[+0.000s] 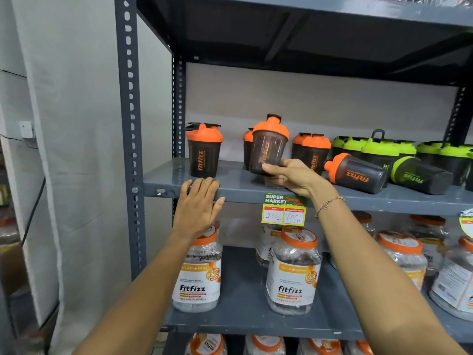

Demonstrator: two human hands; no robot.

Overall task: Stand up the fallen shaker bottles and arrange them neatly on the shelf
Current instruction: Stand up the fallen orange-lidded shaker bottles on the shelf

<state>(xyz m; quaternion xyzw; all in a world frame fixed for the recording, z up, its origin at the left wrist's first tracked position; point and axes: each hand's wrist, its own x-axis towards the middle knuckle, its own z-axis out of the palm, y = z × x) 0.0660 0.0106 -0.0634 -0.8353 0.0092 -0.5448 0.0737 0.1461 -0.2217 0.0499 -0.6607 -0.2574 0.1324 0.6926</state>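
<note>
My right hand [294, 176] grips the base of an orange-lidded dark shaker bottle [268, 144], held nearly upright and slightly tilted just above the grey shelf [240, 187]. My left hand [198, 203] rests flat on the shelf's front edge, fingers together, holding nothing. One orange-lidded shaker [204, 149] stands upright at the left. Two more orange-lidded ones [311, 152] stand behind the held bottle. An orange-lidded shaker [355, 172] lies on its side to the right, and a green-lidded shaker [419, 175] lies fallen beside it. Several green-lidded shakers [378, 149] stand at the back right.
A price tag [284, 210] hangs from the shelf edge under my right wrist. Large fitfizz jars [294, 272] fill the shelf below. A perforated steel upright [130, 124] frames the left side, with a grey wall beyond. Another shelf board sits overhead.
</note>
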